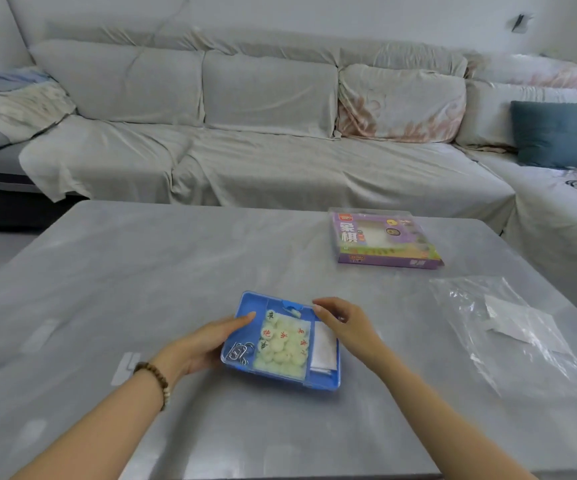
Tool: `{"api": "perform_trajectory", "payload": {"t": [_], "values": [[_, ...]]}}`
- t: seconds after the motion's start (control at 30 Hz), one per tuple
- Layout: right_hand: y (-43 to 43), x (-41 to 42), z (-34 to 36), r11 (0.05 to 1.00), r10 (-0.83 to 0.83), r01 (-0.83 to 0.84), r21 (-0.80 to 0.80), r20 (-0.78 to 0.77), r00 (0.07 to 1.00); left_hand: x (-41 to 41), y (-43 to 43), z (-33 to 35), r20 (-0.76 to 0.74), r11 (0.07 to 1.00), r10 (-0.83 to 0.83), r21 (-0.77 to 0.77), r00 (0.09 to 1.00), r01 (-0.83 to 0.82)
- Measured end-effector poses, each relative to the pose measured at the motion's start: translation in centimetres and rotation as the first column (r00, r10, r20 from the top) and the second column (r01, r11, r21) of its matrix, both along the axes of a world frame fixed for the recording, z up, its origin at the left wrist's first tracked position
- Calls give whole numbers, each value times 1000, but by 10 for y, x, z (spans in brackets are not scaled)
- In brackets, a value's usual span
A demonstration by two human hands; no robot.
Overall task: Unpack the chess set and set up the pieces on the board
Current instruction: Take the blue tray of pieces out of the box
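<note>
- Both hands are on the blue tray (253, 302): left hand (197, 348) grips its near-left edge, right hand (346, 323) curls onto its far-right rim.
- Chess pieces (282, 342) lie between the hands, inside the tray.
- Purple box (384, 242) sits well beyond the right hand.

**Case sits between two hands at the near middle of the table**

The case (249, 301) lies on the table (141, 271), with the left hand (207, 344) holding its left edge and the right hand (346, 322) gripping its far right corner. Inside it, the pieces (282, 341) fill the middle compartment. The metal rings (238, 351) lie in the left one and a folded sheet (323, 348) lies in the right. A box (384, 239) rests farther back to the right, and a plastic bag (515, 327) lies near the right edge. Behind the table stands a sofa (263, 133), with a cushion (552, 133) on its right end.
</note>
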State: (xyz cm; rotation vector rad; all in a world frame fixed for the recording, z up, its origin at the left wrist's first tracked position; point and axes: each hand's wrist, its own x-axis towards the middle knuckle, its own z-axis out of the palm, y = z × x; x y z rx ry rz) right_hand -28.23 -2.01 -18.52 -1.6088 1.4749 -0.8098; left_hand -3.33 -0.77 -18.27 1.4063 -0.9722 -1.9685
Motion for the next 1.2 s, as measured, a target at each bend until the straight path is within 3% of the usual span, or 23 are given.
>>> {"api": "perform_trajectory", "payload": {"t": [0.1, 0.17, 0.23, 0.33, 0.37, 0.47, 0.57, 0.63, 0.77, 1.07, 1.1, 1.2], "values": [[14, 23, -13, 992, 40, -33, 125, -53, 998, 18, 9, 1, 162, 997, -37, -61, 986, 47], [23, 35, -21, 990, 44, -33, 139, -83, 996, 24, 10, -8, 346, 987, 43, -158, 937, 13], [35, 46, -28, 989, 66, -54, 140, -81, 995, 28, 8, -18, 520, 956, 168, -293, 837, -10], [55, 57, -38, 990, 65, -48, 135, -126, 990, 28, 5, -32, 699, 883, 283, -457, 657, 106], [60, 60, -41, 990, 56, -39, 139, -121, 991, 26, 3, -36, 698, 852, 326, -509, 638, 122], [72, 67, -46, 992, 49, -33, 124, -129, 990, 15, 0, -38, 619, 790, 361, -600, 697, 124], [76, 74, -50, 998, 5, 6, 63, -169, 986, 4, 7, -47, 656, 724, 427, -660, 623, 199], [77, 78, -53, 1000, -23, 22, -8, -250, 968, 3, 20, -52, 720, 718, 438, -641, 538, 272], [79, 90, -56, 996, -49, 6, -92, -470, 881, 7, 42, -61, 875, 763, 288, -455, 388, 460], [73, 97, -45, 993, 116, -91, 72, -597, 793, 9, 44, -67, 880, 745, 299, -457, 369, 486], [73, 98, -41, 989, 151, -115, 98, -629, 763, 9, 44, -66, 879, 744, 299, -458, 371, 487], [69, 102, -28, 947, 300, -268, 177, -783, 545, 9, 44, -66, 881, 742, 301, -457, 365, 491]]}}
